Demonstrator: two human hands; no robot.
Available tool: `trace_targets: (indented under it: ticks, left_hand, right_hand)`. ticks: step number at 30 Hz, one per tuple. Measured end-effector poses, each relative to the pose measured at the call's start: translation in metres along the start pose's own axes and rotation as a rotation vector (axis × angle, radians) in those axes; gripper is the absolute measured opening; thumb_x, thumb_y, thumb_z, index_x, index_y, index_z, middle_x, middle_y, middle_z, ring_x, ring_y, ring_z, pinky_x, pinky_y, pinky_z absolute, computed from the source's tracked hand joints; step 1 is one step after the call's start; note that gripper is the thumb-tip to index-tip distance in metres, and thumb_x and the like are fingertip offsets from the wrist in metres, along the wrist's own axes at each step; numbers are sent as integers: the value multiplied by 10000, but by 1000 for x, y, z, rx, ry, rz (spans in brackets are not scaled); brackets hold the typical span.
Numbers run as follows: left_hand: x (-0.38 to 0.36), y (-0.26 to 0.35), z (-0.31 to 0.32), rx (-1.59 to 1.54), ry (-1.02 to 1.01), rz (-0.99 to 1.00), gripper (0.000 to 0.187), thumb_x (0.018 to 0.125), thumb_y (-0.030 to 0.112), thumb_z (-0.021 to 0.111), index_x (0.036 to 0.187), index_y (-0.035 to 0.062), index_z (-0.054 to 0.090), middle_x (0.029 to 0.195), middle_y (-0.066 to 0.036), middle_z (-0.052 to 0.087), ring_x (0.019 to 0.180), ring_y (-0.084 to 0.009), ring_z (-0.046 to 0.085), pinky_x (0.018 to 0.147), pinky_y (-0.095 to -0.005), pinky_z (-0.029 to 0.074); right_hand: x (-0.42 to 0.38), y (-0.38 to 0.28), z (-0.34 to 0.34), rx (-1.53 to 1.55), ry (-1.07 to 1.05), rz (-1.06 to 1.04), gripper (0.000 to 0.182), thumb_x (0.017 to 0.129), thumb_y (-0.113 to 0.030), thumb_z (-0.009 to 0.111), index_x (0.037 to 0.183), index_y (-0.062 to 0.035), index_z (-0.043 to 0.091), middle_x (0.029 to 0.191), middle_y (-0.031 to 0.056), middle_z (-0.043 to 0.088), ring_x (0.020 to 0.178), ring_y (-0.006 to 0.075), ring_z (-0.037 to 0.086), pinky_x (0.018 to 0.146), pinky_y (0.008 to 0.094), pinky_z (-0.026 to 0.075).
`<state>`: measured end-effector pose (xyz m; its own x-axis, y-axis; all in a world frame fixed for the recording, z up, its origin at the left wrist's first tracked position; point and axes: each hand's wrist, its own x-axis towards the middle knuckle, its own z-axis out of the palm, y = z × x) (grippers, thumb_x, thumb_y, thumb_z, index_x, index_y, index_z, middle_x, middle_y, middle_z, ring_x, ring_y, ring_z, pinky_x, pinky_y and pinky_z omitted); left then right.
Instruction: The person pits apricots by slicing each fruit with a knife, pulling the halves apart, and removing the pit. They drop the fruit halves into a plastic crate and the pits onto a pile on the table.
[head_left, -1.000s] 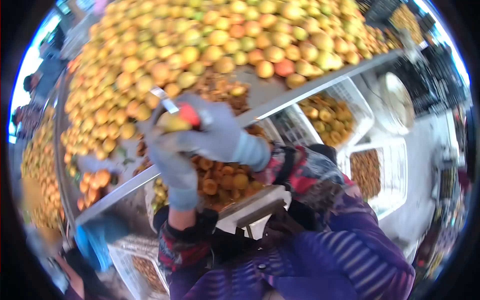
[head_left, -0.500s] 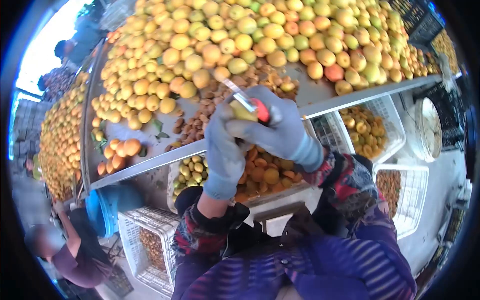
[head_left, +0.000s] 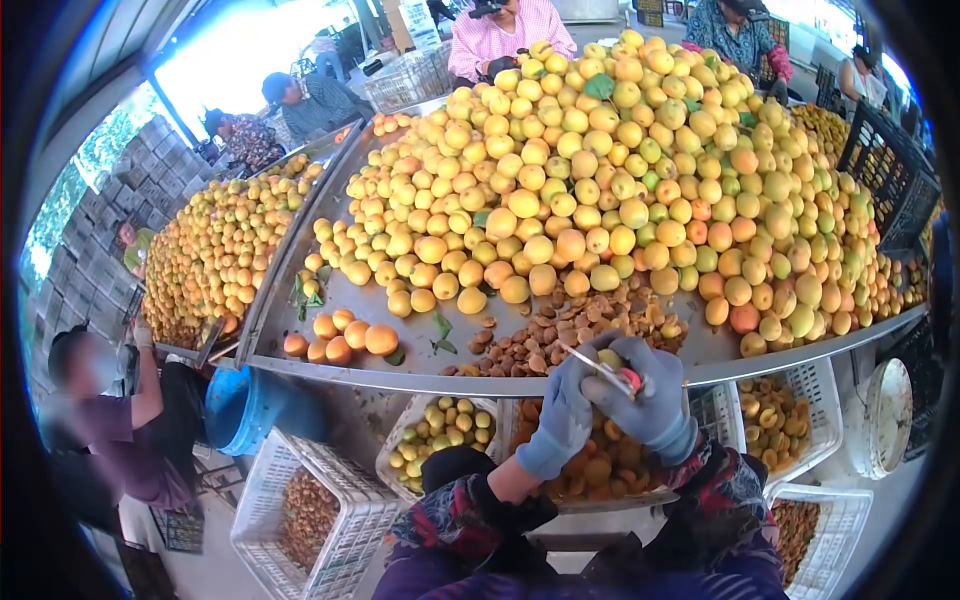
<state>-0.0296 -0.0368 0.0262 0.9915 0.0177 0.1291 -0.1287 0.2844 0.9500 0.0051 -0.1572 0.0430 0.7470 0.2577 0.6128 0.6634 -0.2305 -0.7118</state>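
Observation:
Both my hands wear grey gloves and meet over the table's front edge. My right hand (head_left: 650, 395) grips a small knife (head_left: 630, 379) with a red handle; its thin blade points up and left. My left hand (head_left: 568, 412) is closed around a yellow-green apricot (head_left: 608, 358), mostly covered by the fingers and the knife. Just beyond the hands lies a heap of brown apricot pits (head_left: 530, 345) on the metal table (head_left: 420, 382). Below the hands, a crate holds orange apricot halves (head_left: 600, 470).
A large apricot pile (head_left: 600, 190) covers the table. Crates of green-yellow apricots (head_left: 440, 432), halves (head_left: 770, 420) and pits (head_left: 305, 515) stand below, beside a blue bucket (head_left: 265, 410) and a white bucket (head_left: 885, 415). A co-worker (head_left: 130, 430) sits at left; others work across the table.
My view has tilted upward, so the table's far side and more people show. My hands appear lower and further right, still together around the apricot and knife.

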Motion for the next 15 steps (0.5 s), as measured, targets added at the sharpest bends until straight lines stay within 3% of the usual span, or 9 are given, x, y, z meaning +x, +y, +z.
trace_targets:
  ticks: [3,5,7,8,10,11,12,14,15]
  left_hand:
    - [-8,14,2,252,-84,5,392,983,290,431,1231,-3,511,1023,-69,622,946,-134,587,835,-260,470]
    - [-11,-2,-1,173,-103,-49,427,987,326,432,1274,12,472,998,-40,617,918,-124,592,773,-247,481]
    - [-16,-16,0,-347,77,-280,386,918,207,526,1260,41,456,862,-16,592,712,-84,567,599,-209,471]
    - [-16,-25,-6,-351,81,-299,386,918,207,526,1260,41,456,862,-16,592,712,-84,567,599,-209,471]
    - [-19,-42,-15,-413,-45,-98,377,915,227,551,1253,84,462,936,-45,617,733,-136,613,622,-251,523]
    - [-22,-15,-7,-649,53,-357,371,916,233,553,1248,100,452,996,-67,624,791,-187,644,672,-321,564]
    - [-24,-23,-14,-678,-72,-304,329,940,262,507,1232,120,452,992,-59,626,812,-205,649,707,-362,572]
    - [-25,-10,-2,-385,68,-318,342,922,373,522,1110,87,535,834,-22,608,626,-109,561,535,-228,472]
    - [-24,-1,2,-398,66,-353,342,922,373,522,1110,87,535,834,-22,608,626,-109,561,535,-228,472]
  right_hand:
    - [-1,-6,-12,-104,-110,-63,343,704,-206,774,896,-4,575,679,96,622,578,219,639,532,283,492]
    - [-1,-6,-14,-78,-124,-46,348,696,-228,778,883,-10,582,678,106,623,575,246,643,526,291,495]
    - [-6,-1,-14,-83,-118,-95,364,689,-249,776,902,-22,587,664,105,609,556,264,622,510,317,478]
    - [-7,-1,-14,-83,-124,-75,364,689,-249,776,902,-22,587,664,105,609,556,264,622,510,317,478]
    - [-8,-2,-17,-232,-142,-147,390,679,-267,777,929,-37,585,652,101,589,546,297,594,495,353,453]
    - [-8,-2,-17,-203,-149,-159,401,682,-307,762,946,-62,586,652,85,580,539,299,580,484,365,439]
    - [-9,-1,-19,-181,-152,-167,413,685,-346,747,963,-86,586,651,69,571,533,301,565,474,376,425]
    - [-14,2,-23,-309,-255,-192,411,707,-323,736,994,-66,592,684,92,581,547,311,564,478,369,428]
    - [-16,6,-19,-317,-264,-156,411,707,-323,736,994,-66,592,684,92,581,547,311,564,478,369,428]
